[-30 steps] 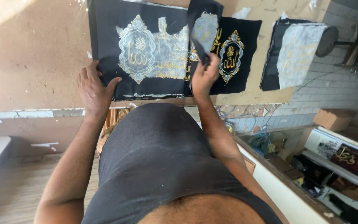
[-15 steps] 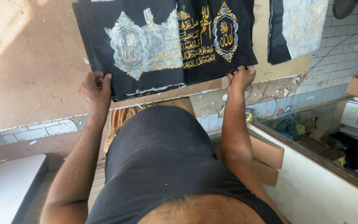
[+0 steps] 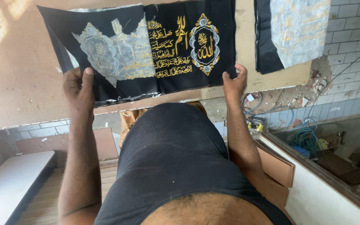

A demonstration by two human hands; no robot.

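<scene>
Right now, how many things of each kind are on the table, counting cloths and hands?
Black embroidered cloths: 2, one held, one at the right
Hands: 2, left hand, right hand
Total: 4

The second black cloth with a grey patch (image 3: 290, 33) is cut off at the top edge. The fingers (image 3: 73, 79) of the left hand hide under the black cloth with gold stitching (image 3: 146, 46).

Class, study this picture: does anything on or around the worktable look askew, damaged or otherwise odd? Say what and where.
The black embroidered cloth held by the left hand and right hand lies tilted across the table; thin whitish backing covers its left panel. At right, the tiled wall is broken, with crumbled plaster beside a second cloth stack.
</scene>
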